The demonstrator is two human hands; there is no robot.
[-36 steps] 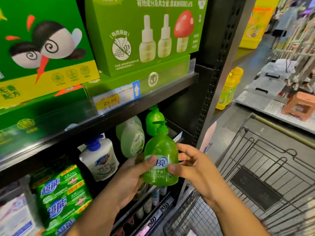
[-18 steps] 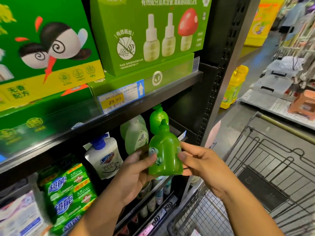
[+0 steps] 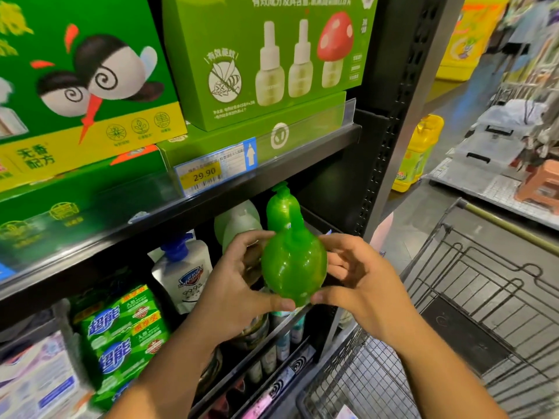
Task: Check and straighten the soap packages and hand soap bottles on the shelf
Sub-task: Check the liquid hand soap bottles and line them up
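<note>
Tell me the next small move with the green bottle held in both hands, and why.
Probably rotate the green bottle until its label faces the aisle, then stand it in front of the second green bottle. The left hand and right hand both pinch it in the air, and only its plain, label-free side shows toward the camera.

The black upper shelf (image 3: 272, 173) carries green mosquito-repellent boxes (image 3: 266, 65) behind a clear rail (image 3: 317, 122) bearing a 29.90 price tag (image 3: 205, 176). On the level below stand stacked green soap packages (image 3: 121, 337), a white pump bottle (image 3: 187, 276), pale green bottles (image 3: 239, 222) and, rightmost, a green pump bottle (image 3: 279, 207).
</note>
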